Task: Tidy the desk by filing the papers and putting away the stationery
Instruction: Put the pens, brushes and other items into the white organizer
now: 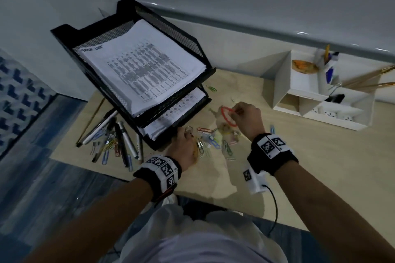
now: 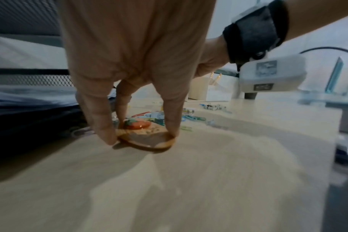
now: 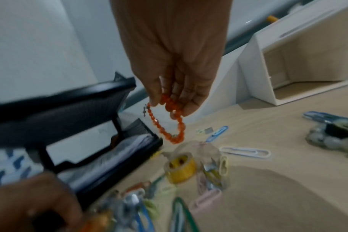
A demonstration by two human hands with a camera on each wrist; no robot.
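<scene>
A: What is the right hand [image 3: 175,87] doing?

B: Its fingertips [image 3: 191,108] pinch an orange beaded bracelet [image 3: 169,124], lifted clear of the desk [image 1: 320,156] over the litter of paper clips [image 1: 213,143] in front of the black mesh paper tray [image 1: 171,25]. The loop hangs free below the pinch.

A: And the left hand [image 2: 133,62]?

B: Down on the desk near its front edge, just beside the tray's lower tier. Its fingers [image 2: 101,128] curl round the rim of a flat amber disc with a small orange fruit charm [image 2: 137,124] on it. In the head view a metal ring shows at that hand, so I judge it a keychain, though I cannot be sure.

A: How should the bracelet step go?

B: I think it belongs in the white desk organiser [image 1: 284,83] at the back right of the desk. Carry it high enough that the hanging end does not drag through the clips or catch the small yellow tape roll [image 3: 179,169] directly under it. Lower it into an open compartment and only then let go, so the beads fall in a heap instead of slipping over the wall.

A: Which way does it lie now?

B: Its long axis runs roughly up and down: the pinch at the top, the bottom of the loop pointing at the desk, swung slightly towards the tray. The disc lies nearly flat, its near edge a little raised.
</scene>
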